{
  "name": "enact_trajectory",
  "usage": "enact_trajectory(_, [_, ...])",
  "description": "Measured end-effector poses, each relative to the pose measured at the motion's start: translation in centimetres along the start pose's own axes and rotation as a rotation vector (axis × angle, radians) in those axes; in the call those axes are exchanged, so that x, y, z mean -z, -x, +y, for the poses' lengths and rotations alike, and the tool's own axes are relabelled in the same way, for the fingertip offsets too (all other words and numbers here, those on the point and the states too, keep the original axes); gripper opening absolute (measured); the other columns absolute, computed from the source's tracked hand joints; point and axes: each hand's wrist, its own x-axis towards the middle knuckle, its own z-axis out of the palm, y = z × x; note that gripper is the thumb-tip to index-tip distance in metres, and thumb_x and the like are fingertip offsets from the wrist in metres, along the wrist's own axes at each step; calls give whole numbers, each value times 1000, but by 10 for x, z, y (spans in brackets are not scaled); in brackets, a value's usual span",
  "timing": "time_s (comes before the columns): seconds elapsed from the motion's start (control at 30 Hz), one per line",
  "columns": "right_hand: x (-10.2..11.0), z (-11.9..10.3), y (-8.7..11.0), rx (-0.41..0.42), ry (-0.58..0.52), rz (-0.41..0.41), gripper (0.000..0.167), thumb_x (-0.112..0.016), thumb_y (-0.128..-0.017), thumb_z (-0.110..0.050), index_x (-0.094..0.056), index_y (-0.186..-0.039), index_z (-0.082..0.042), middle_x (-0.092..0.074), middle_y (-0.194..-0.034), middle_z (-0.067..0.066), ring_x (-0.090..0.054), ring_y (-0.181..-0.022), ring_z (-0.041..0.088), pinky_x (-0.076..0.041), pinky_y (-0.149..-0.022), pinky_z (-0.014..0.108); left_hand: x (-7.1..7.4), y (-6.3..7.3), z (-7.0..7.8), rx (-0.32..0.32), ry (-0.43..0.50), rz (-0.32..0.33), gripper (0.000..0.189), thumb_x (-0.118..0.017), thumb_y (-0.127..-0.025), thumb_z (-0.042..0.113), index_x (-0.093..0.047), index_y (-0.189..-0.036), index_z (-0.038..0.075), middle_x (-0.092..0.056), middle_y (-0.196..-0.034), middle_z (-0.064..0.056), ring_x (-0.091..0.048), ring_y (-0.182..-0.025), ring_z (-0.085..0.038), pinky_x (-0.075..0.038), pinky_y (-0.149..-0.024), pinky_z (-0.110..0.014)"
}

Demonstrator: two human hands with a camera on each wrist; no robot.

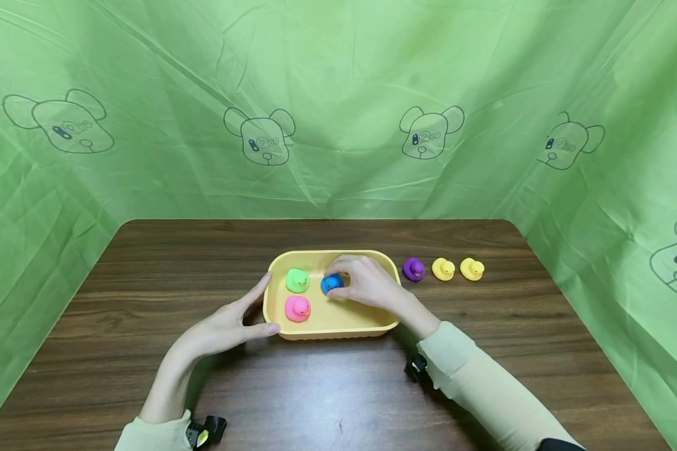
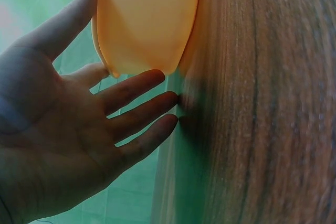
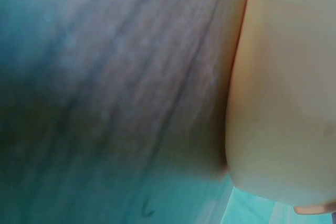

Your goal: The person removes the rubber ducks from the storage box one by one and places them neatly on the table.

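Observation:
A yellow tray [image 1: 338, 326] stands on the table. Inside it, a green duck [image 1: 297, 280] and a pink duck [image 1: 298, 308] sit at the left end. My right hand [image 1: 370, 282] reaches in over the right rim and pinches a blue duck [image 1: 331, 284] between thumb and fingers, to the right of the green one. At the tray's left end, my left hand [image 1: 220, 327] rests thumb and fingertips against the rim. The left wrist view shows its fingers [image 2: 139, 87] spread and nearly straight beside the tray wall. In the right wrist view the right hand is hidden behind the tray [image 3: 283, 93].
To the right of the tray, a purple duck [image 1: 414, 269], a yellow duck [image 1: 443, 269] and another yellow duck [image 1: 472, 269] stand in a row. Beneath everything is a dark wooden table [image 1: 338, 394]. A green curtain [image 1: 338, 75] hangs along the table's back and sides.

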Motion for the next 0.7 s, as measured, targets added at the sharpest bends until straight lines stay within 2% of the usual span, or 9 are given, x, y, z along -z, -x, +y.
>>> enact_trajectory(0.43, [-2, 3, -2, -5, -46, -10, 28, -90, -80, -30, -79, -104, -18, -75, -105, -5, -69, -94, 9, -58, -86, 29, -1, -1, -1, 1, -14, 5, 102, -70, -92, 59, -5, -167, 34, -16, -174, -7, -21, -158, -40, -26, -123, -65])
enact_trajectory(0.7, [1, 3, -5, -18, -106, -12, 29, -89, -82, -27, -79, -106, -16, -75, -105, -4, -68, -93, 10, -61, -86, 35, 0, 0, -1, -2, -8, 8, 103, -70, -91, 59, -5, -167, 35, -17, -174, -9, -21, -158, -40, -26, -123, -66])
